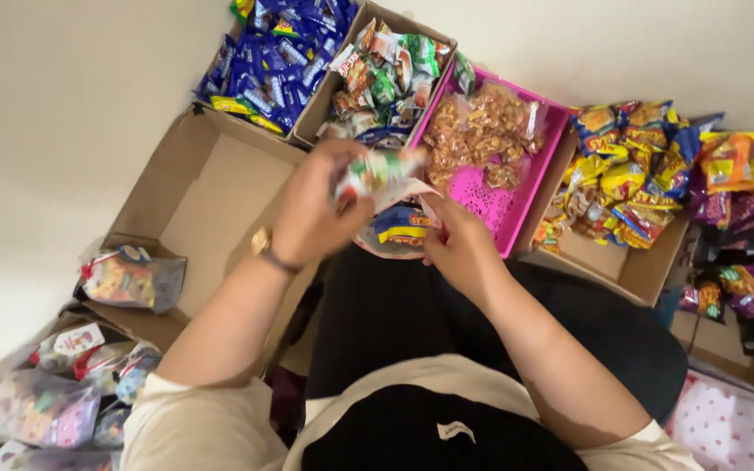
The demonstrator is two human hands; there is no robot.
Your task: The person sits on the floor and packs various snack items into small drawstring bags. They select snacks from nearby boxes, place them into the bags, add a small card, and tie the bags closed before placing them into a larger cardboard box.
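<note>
The left hand (pixel 311 209) pinches a small green-and-white snack packet (pixel 377 170) over a clear plastic bag (pixel 394 228), fingers closed on it. The right hand (pixel 457 244) grips the bag's rim, holding it above the lap. Beyond them sit a pink tray (pixel 517 205) of brown snacks and a cardboard box (pixel 211 187), with filled bags (pixel 128 277) at left.
</note>
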